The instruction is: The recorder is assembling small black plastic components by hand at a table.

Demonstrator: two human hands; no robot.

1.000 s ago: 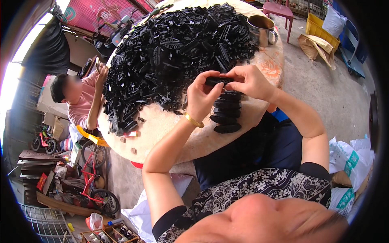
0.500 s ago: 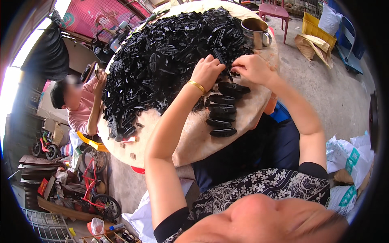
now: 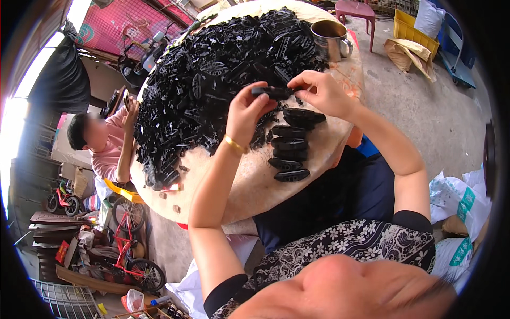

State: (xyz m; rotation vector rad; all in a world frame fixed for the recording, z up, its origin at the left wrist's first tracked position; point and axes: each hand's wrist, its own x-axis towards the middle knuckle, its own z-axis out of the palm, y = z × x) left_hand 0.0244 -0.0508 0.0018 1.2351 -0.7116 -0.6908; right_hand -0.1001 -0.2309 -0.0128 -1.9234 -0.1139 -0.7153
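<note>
My left hand [image 3: 245, 109], with a gold bangle at the wrist, grips one end of a long black plastic piece [image 3: 273, 92]. At the piece's other end, the fingers of my right hand [image 3: 319, 91] are pinched together; whatever small bit they hold is too tiny to make out. Both hands are over the near right edge of a big heap of black plastic pieces [image 3: 212, 90], many of them oval and slotted. Closer to me, several similar black pieces [image 3: 289, 143] lie in a column on the pale table cover [image 3: 234, 186].
A metal mug [image 3: 330, 45] stands at the table's far right, beside the heap. Across the left edge sits another person [image 3: 109, 141] holding a phone-like object. A red bicycle [image 3: 127, 239] is on the floor at left; white sacks [image 3: 459, 202] lie at right.
My left hand has turned and drawn left, bringing the black piece into clear view between my hands. My right hand has shifted slightly left, still pinched.
</note>
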